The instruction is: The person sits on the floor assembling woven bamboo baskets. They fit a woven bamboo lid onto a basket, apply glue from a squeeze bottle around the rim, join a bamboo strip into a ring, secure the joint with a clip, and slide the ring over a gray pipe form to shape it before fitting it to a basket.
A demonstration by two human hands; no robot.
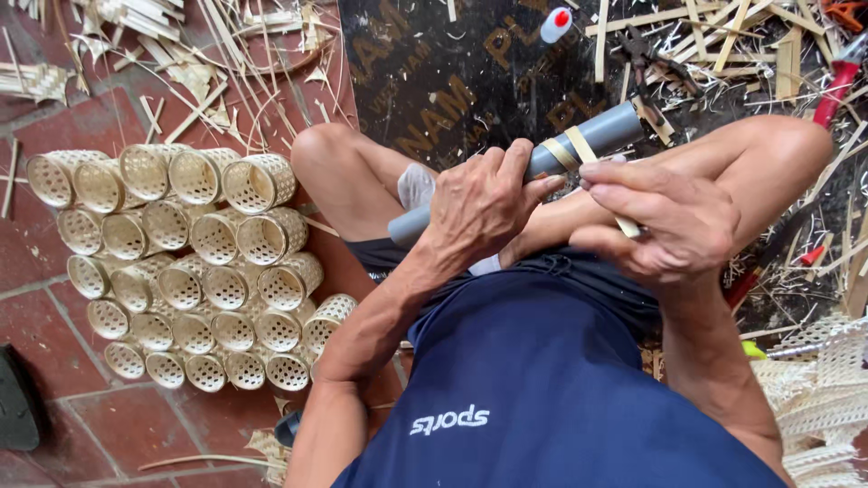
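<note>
My left hand (484, 203) is closed around a grey plastic pipe (604, 131) that lies slanted across my lap, above my crossed legs. A thin pale bamboo strip (571, 150) is wrapped around the pipe just right of my left fingers. My right hand (665, 217) pinches the loose end of that strip, which runs down past the palm toward my right knee. The pipe's lower end sticks out left of my left hand, near my left knee.
Several small woven bamboo baskets (194, 262) lie stacked on their sides on the red tile floor at left. A dark board (434, 63) lies ahead, with bamboo slivers (723, 36), pliers (655, 59), a white glue bottle (555, 24) and a red-handled tool (836, 86). Woven white mesh (823, 398) sits at lower right.
</note>
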